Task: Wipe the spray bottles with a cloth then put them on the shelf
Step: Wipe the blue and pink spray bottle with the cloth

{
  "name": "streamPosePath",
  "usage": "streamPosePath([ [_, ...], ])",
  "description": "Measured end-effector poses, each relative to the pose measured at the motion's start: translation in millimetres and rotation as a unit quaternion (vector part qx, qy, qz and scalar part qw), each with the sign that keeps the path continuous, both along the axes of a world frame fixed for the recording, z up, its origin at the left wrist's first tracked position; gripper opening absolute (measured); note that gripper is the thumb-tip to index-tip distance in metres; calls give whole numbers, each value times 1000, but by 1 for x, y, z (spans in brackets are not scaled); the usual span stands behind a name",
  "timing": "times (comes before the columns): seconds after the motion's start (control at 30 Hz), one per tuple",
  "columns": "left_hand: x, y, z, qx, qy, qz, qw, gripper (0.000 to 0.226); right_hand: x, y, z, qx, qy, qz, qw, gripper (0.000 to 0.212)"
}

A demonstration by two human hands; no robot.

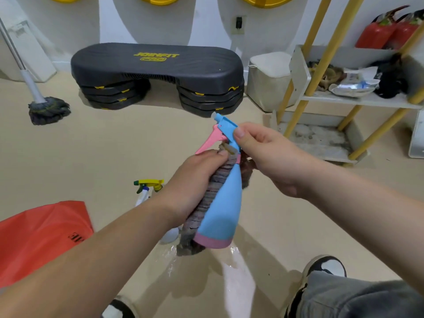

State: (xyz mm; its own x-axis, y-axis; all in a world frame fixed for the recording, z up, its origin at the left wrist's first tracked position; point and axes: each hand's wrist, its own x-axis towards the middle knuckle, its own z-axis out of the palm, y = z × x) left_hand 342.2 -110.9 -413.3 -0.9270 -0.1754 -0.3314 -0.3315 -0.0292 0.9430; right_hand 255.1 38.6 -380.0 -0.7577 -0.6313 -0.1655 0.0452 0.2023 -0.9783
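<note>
Left grip [195, 180] is curled round a grey-mauve ribbed cloth [212, 193], pressing it against the side of a blue plastic spray bottle [226, 203] with a pink trigger and a pink band at its base. Right grip [270, 157] pinches the bottle's blue spray head between thumb and fingers. The bottle is held in the air in front of the person, tilted with its nozzle pointing away, above the floor and well apart from the shelf.

Wiping this bottle is the step in hand, I judge, since the cloth lies along its body from neck to base. The next move calls for the right grip to carry the bottle by its head while the cloth comes away. A reach to the right would then stand it on the white shelf with slanted yellow wooden posts [358, 101]. The middle board carries rags and crumpled packets, so a bare spot must be chosen. A second spray bottle with a yellow and green head [149, 182] waits on the floor, partly hidden behind the left forearm; it seems to lie on its side, though I cannot be sure.

The beige floor [137, 145] shows a wet, shiny patch below the held bottle. Round about are a black step platform with yellow lettering [158, 63], a grey mop [48, 109], a red plastic bag [41, 230] and red fire extinguishers [385, 31].
</note>
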Motion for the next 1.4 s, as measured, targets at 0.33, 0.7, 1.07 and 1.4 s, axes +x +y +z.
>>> streamPosePath([
  [0.33,14,-2,-19,250,-137,117,951,45,-13,1,4,10,-51,-237,970,27],
  [0.7,-1,-10,-24,9,-58,304,951,34,9,-13,-4,-5,-27,-218,976,21],
  [1.07,14,16,-10,-462,233,-47,855,19,25,-22,-13,10,-102,-207,973,23],
  [1.4,3,-30,-32,94,-59,111,988,32,4,-11,-2,-50,-135,-279,949,23],
])
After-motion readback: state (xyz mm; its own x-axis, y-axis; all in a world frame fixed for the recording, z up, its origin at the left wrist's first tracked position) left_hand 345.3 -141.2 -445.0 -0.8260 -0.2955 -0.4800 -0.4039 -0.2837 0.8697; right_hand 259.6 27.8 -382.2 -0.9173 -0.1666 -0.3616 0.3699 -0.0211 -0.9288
